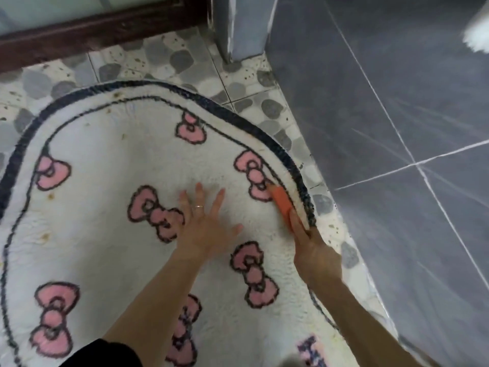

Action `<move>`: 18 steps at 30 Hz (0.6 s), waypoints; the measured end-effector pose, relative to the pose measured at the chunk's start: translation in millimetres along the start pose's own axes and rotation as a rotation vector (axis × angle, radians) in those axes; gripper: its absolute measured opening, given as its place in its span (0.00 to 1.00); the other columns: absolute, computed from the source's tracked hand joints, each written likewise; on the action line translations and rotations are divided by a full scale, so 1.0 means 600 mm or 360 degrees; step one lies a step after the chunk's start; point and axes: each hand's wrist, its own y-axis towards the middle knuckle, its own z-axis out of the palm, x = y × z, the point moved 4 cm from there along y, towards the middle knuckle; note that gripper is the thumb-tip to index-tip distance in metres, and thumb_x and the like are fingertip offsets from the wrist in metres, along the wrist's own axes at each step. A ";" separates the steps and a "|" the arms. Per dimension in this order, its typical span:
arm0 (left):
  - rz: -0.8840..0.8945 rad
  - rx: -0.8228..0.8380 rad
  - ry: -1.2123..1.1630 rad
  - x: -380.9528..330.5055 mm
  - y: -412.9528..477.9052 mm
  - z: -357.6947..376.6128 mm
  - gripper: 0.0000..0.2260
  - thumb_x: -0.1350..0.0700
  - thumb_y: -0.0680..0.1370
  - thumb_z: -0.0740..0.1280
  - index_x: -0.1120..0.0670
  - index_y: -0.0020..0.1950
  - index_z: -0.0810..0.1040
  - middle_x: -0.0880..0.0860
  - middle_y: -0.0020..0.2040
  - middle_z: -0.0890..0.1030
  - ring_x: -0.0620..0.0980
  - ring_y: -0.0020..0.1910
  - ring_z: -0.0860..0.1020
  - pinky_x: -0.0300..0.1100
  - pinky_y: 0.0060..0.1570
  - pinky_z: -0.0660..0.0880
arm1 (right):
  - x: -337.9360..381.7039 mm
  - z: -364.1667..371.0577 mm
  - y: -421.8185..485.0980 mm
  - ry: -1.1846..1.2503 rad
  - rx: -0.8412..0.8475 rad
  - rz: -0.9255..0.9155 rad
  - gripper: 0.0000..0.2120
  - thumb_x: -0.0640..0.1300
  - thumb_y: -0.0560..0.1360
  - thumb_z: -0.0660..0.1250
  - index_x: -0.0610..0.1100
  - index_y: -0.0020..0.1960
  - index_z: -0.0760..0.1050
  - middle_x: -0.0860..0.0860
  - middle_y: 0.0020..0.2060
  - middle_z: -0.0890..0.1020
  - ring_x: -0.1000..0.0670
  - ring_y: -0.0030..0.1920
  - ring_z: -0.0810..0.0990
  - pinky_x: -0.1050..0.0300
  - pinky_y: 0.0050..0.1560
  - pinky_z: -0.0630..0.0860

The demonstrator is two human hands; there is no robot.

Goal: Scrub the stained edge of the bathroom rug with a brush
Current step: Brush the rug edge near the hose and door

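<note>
1. the scrubbing step is judged to be in hand: the orange brush (281, 205) is held by the right grip (312, 247), fingers laid along its back, and is pressed on the white band just inside the dark border (285, 157) at the rug's right edge.
2. the left grip (203, 226) is spread flat on the rug (119, 154) with straight fingers and nothing held; the pile is judged to be pinned by it.
3. brownish spots (116, 95) are seen along the far edge and at the left edge, so much of the edge is judged not yet done.
4. for the next move, short strokes along the border are called for, with the left grip shifted alongside so that the rug is not dragged.
5. the rug is laid on a pebble-patterned tile floor (185, 62); grey wall tiles (397, 102) are met at the right, and a dark wooden sill (92, 33) is seen at the top.
</note>
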 end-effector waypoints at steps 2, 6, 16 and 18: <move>-0.0016 -0.0027 0.0025 0.009 0.015 0.019 0.48 0.20 0.69 0.56 0.35 0.77 0.29 0.50 0.76 0.23 0.62 0.75 0.25 0.74 0.70 0.35 | -0.012 0.011 -0.057 0.0018 0.0081 0.0079 0.39 0.41 0.81 0.51 0.62 0.76 0.27 0.48 0.63 0.72 0.47 0.30 0.70 0.54 0.29 0.74; 0.0060 0.0003 -0.0025 0.021 0.024 0.043 0.56 0.16 0.60 0.57 0.34 0.73 0.23 0.49 0.71 0.17 0.61 0.70 0.18 0.75 0.71 0.41 | 0.068 -0.045 0.089 0.0338 0.0036 0.0103 0.40 0.41 0.81 0.54 0.60 0.78 0.30 0.42 0.67 0.66 0.41 0.41 0.77 0.51 0.35 0.71; -0.0093 0.0227 -0.0153 -0.005 0.002 0.005 0.61 0.22 0.60 0.68 0.33 0.72 0.24 0.46 0.69 0.15 0.60 0.70 0.18 0.76 0.70 0.44 | -0.009 -0.007 -0.040 0.0122 0.0120 0.0141 0.39 0.41 0.81 0.52 0.61 0.78 0.28 0.43 0.67 0.68 0.44 0.34 0.71 0.52 0.33 0.71; -0.0130 0.0232 -0.0175 -0.020 0.006 -0.004 0.64 0.25 0.60 0.73 0.35 0.73 0.23 0.48 0.70 0.16 0.62 0.71 0.20 0.77 0.70 0.44 | 0.048 -0.055 0.050 0.0235 0.0015 0.0079 0.39 0.39 0.80 0.55 0.59 0.80 0.34 0.41 0.66 0.67 0.40 0.41 0.77 0.50 0.37 0.71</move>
